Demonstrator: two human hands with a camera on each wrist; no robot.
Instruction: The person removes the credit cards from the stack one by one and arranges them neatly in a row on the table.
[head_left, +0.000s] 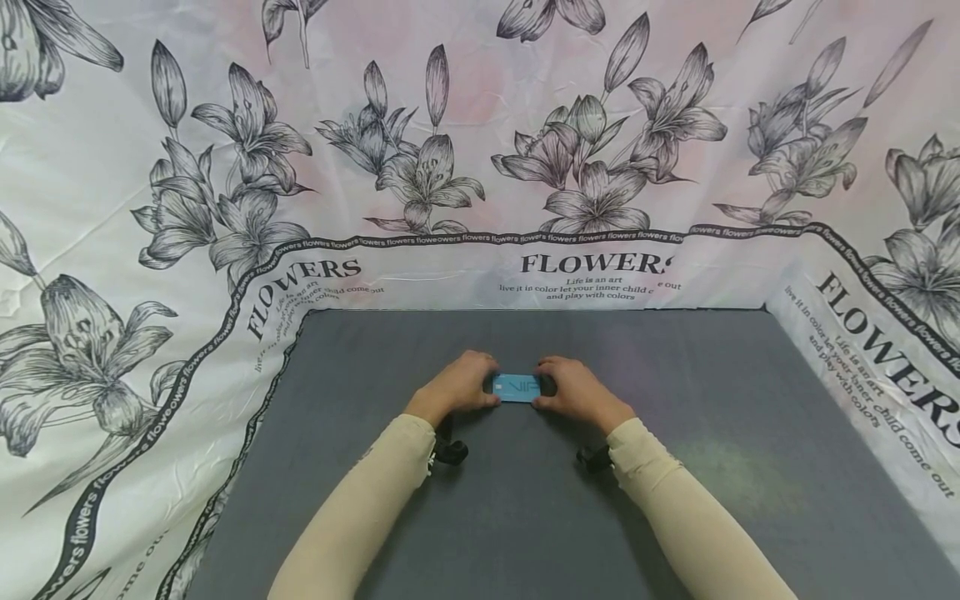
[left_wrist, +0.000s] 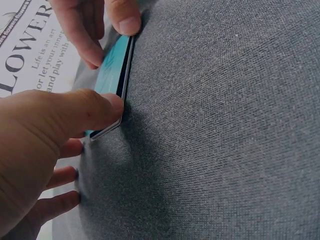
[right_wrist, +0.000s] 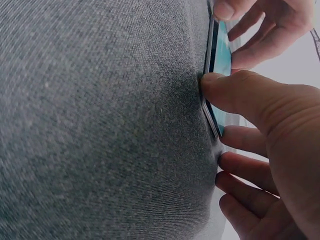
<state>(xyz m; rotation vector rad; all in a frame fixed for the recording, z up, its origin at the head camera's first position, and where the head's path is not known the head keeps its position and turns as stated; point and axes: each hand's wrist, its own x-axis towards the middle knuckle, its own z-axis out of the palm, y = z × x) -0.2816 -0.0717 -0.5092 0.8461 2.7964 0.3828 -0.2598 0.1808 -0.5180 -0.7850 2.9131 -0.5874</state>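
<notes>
A small stack of cards lies on the grey surface, with a blue card marked "VIP" on top. In the wrist views, dark and pale layers show along the edge beneath the blue card. My left hand grips the stack's left end, its thumb on the near long edge. At the right end, my right hand holds it the same way, its thumb against the near edge. Fingertips of both hands hide parts of the far edge.
Grey cloth covers the tabletop. A white curtain printed with flowers hangs at the back and sides. Dark straps hang below both wrists, and pale sleeves cover the forearms.
</notes>
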